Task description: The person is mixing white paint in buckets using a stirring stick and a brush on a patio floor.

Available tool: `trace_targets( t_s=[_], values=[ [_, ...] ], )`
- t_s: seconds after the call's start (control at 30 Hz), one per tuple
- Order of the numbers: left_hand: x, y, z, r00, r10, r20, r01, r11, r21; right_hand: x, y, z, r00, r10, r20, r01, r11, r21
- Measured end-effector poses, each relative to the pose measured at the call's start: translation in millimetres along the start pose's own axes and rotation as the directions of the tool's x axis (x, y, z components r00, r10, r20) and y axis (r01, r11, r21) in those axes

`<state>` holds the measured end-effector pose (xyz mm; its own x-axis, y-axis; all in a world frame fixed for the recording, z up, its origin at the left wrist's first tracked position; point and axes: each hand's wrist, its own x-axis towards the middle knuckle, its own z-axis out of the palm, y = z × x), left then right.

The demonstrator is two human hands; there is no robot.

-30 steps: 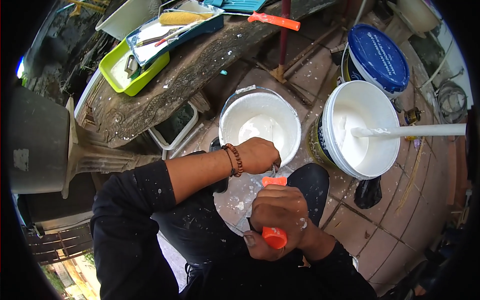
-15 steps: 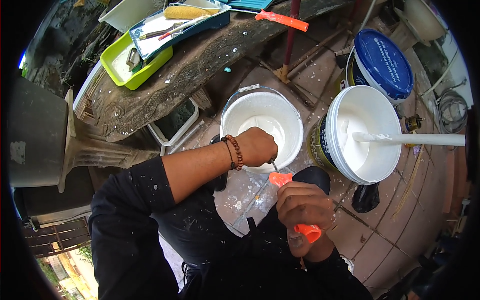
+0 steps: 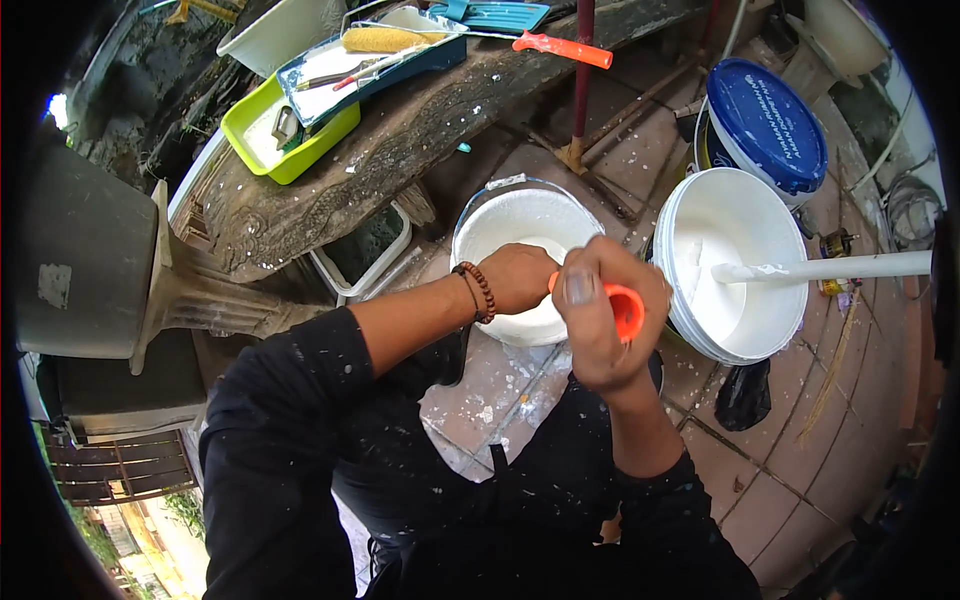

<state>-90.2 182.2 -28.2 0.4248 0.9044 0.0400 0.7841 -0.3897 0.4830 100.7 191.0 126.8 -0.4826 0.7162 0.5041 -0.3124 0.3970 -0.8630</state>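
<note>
My right hand [image 3: 612, 310] is wrapped round the orange handle [image 3: 628, 312] of a paint roller, its hollow end facing up toward me. My left hand [image 3: 522, 280], a beaded bracelet at its wrist, is closed at the far end of the same handle, around the metal rod; its fingertips are mostly hidden. No roller head shows between the hands. Both hands are over the near part of a white bucket [image 3: 497, 222] with white paint inside, standing on the tiled floor between my legs.
Right of it, a larger white paint pail [image 3: 690, 215] holds a white pole [image 3: 850, 267]. Behind stands a blue-lidded pail [image 3: 765, 120]. A wooden bench [image 3: 420, 130] carries a lime-green tray [image 3: 320, 155], a blue paint tray [image 3: 430, 60] and another roller [image 3: 560, 48]. A black bag [image 3: 742, 398] lies on the floor.
My right hand has risen up and forward with the orange handle, close against my left hand. The left hand has shifted slightly right and up. The rod that showed between them is now hidden.
</note>
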Motion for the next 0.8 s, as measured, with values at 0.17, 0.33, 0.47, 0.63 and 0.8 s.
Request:
trace_targets(
  t_s=[0.17, 0.33, 0.47, 0.63, 0.8],
  values=[
    [28, -11, 3, 0.999, -0.037, -0.022, 0.032, 0.985, -0.172, 15, 11, -18, 0.997, 0.052, -0.052, -0.051, 0.998, 0.024],
    [51, -15, -10, 0.985, -0.022, 0.172, 0.016, 0.999, 0.035, 22, 27, -26, 0.995, 0.028, -0.100, -0.024, 0.999, 0.049],
    [66, -9, -28, 0.961, -0.044, 0.274, 0.015, 0.994, 0.105, 40, 25, -28, 0.994, 0.053, -0.099, -0.044, 0.995, 0.086],
    [58, -32, -42, 0.966, -0.018, 0.258, -0.004, 0.997, 0.082, 66, 31, -1, 0.994, 0.066, -0.083, -0.065, 0.998, 0.008],
    [47, -45, -67, 0.955, 0.053, 0.291, -0.080, 0.993, 0.082, 91, 34, 33, 0.988, 0.144, -0.053, -0.143, 0.989, 0.025]
  ],
)
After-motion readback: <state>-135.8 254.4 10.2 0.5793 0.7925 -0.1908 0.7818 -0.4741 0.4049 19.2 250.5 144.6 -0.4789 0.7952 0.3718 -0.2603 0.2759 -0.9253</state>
